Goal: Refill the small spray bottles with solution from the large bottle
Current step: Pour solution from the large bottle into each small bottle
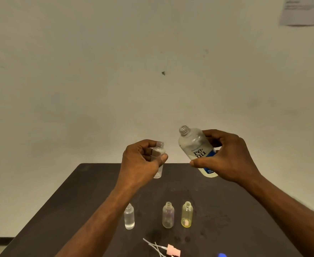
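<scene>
**Both bottles held uncapped above the table**

Left hand (143,160): fingers and thumb curled round a small clear bottle (158,160), held upright above the far part of the dark table (89,197). Its open neck stands clear above the fingertips; its base shows below the thumb. Liquid level not readable through the fingers.

Right hand (226,156): grips the big bottle (196,147), thumb across the front just under the label, fingers wrapped behind. Cap off. The bottle tilts, neck up and toward the left hand, base down behind the thumb. The two necks are near each other but apart; the big bottle's mouth sits higher than the small one's.

On the table, below and nearer than both hands, three small bottles stand upright with open necks: a clear one (129,217) just beside the left forearm, a pale one (168,215) in the middle, a yellow one (187,214) just right of it.

At the near edge lie pink spray heads (173,250) with thin tubes, and a blue object (222,255), mostly cut off, possibly a cap.
</scene>
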